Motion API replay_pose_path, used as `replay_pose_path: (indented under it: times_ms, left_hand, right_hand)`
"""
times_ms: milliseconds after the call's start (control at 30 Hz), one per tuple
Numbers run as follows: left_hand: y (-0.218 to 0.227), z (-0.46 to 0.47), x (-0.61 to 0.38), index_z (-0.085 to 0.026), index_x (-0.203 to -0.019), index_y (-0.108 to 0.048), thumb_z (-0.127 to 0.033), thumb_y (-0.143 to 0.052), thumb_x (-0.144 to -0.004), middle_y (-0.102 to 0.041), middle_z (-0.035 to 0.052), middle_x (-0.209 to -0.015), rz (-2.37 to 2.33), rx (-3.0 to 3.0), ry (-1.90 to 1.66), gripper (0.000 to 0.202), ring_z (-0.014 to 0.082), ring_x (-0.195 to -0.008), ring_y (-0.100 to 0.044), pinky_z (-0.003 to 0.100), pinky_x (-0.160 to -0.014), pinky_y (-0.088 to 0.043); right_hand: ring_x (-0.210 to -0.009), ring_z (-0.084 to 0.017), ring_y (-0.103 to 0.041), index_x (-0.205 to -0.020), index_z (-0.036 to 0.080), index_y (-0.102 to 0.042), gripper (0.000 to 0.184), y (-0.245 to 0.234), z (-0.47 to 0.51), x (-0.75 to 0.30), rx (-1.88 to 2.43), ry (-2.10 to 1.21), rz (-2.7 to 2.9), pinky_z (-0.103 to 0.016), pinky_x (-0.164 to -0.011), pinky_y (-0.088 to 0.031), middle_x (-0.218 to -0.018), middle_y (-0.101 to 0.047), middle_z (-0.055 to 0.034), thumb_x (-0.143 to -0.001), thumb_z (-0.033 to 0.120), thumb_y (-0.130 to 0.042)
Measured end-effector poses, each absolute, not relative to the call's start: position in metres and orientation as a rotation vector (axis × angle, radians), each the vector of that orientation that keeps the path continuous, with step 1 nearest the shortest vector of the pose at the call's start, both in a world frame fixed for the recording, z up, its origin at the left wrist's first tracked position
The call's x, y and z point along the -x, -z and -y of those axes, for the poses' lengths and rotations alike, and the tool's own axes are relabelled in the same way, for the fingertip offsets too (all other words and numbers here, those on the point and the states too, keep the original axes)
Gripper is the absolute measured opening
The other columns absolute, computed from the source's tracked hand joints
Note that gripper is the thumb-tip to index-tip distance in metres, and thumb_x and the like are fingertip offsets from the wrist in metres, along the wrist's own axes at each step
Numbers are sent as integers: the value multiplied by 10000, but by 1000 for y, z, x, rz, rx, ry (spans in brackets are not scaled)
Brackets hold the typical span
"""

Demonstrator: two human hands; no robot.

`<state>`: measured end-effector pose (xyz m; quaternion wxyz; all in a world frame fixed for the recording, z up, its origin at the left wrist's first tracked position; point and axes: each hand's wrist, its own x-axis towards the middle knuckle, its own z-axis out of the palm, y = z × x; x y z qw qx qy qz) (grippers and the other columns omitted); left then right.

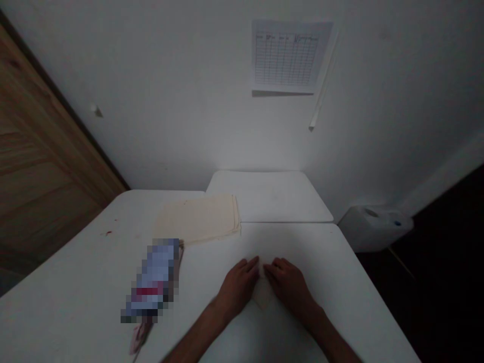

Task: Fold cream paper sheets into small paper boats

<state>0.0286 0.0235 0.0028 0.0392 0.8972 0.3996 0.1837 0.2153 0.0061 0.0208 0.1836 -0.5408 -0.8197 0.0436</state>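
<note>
A small pale piece of paper [263, 295] lies on the white table [212, 322] between my hands, one pointed corner towards me. My left hand [241, 282] is on its left side, fingers curled and index finger pressed along its upper edge. From the right, my right hand [286, 280] presses its curled fingers at the same far edge. The two sets of fingertips almost meet. Both hands cover much of the paper, so its full shape is hidden.
Cream sheets [198, 218] lie stacked at the back left. Nearer stands a pixelated blue-white item [154, 275] with a pinkish strap-like piece [139, 337]. A white jerrycan [378, 227] is beyond the table's right edge. A printed chart [287, 58] hangs on the wall; a wooden door [45, 146] is left.
</note>
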Motion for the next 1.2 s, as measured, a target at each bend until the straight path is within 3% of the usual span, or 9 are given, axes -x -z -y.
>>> replay_pose_path:
  times_ms: [300,433,567,800,1000,1200]
  left_hand:
    - [-7,-26,-29,-176,-983,-612,-91,-481,-896,-575,90,-1309,-1181,-2741,-561,178,208,-979,-623,393,-887,-516]
    - [-3,-21,-26,-180,-1006,-623,-125,-473,-911,-607,103,-1256,-1246,-2721,-699,185,228,-1024,-611,438,-915,-497]
    - [0,-15,-22,-168,-1066,-612,-161,-485,-915,-645,104,-1160,-1343,-2669,-803,198,251,-1039,-601,465,-910,-498]
    - [6,-11,-21,-166,-1011,-628,-68,-486,-886,-645,96,-1119,-1315,-2639,-804,213,239,-971,-597,419,-835,-544]
    - [10,-13,-21,-181,-1080,-600,-99,-460,-899,-648,90,-1096,-1315,-2524,-970,243,234,-989,-599,458,-870,-527]
    - [5,-12,-21,-181,-982,-624,-101,-493,-886,-646,84,-1039,-1273,-2461,-987,182,226,-949,-584,405,-823,-543]
  right_hand:
    - [-836,-181,-591,-1222,260,-565,347,-21,-8,-213,1600,1,2456,-265,-698,-448,-921,-655,-46,-913,138,-465]
    - [-873,-196,-593,-1259,255,-539,381,-18,-9,-212,1621,3,2447,-279,-716,-455,-966,-660,-61,-902,143,-467]
    - [-892,-192,-592,-1248,244,-545,336,-16,-7,-211,1636,-41,2365,-279,-759,-457,-960,-655,-62,-933,180,-445]
    - [-893,-196,-576,-1168,246,-578,259,-14,-1,-209,1683,-18,2260,-297,-775,-462,-977,-614,-63,-944,203,-456]
    - [-928,-224,-572,-1095,235,-596,202,-12,0,-207,1746,-15,2164,-329,-788,-464,-958,-622,-70,-910,301,-548]
    - [-895,-225,-586,-991,231,-638,126,-11,-5,-206,1774,-78,2115,-331,-789,-459,-909,-660,-56,-885,259,-576]
